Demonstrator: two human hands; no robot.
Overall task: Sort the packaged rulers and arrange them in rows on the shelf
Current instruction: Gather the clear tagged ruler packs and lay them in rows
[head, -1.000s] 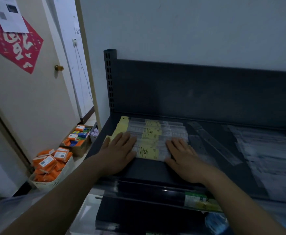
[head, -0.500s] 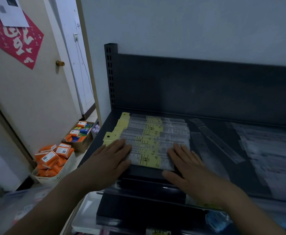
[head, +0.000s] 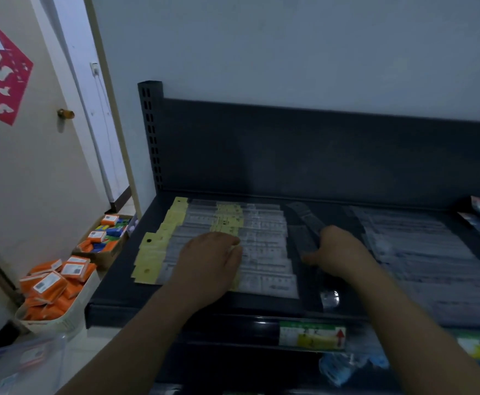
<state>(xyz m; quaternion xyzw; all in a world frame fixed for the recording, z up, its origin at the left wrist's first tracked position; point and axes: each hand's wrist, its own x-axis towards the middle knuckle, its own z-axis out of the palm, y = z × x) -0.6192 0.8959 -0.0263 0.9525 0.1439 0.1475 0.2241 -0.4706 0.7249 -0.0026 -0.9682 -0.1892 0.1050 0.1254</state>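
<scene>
A: Where are the rulers?

B: A row of packaged rulers [head: 233,243] lies flat on the dark shelf [head: 113,302], in the middle of the frame. They overlap like steps, from the back wall of the shelf to its front edge. Their yellow tags [head: 150,259] stick out on the left side.

A: What is the left hand doing?

B: The left hand [head: 209,262] lies palm down on that row, near the front. Its fingers [head: 227,243] are pressed together and rest flat on the packs. It does not pinch anything.

A: And the right hand?

B: The right hand [head: 338,250] is just right of the row. It is curled around a loose clear ruler pack [head: 308,223] that lies slanted toward the back of the shelf. The thumb [head: 310,256] sticks out to the left, close to a second clear pack [head: 298,240]. The other fingers are bent under, so I cannot tell how tight the hold is.

A: Anything more on the shelf?

B: Yes, another pile of clear packs [head: 421,258] is spread out at the right of the frame.

A: What is on the floor?

B: At the lower left sit boxes of small orange packets [head: 56,289], beside a pale door [head: 33,166].
</scene>
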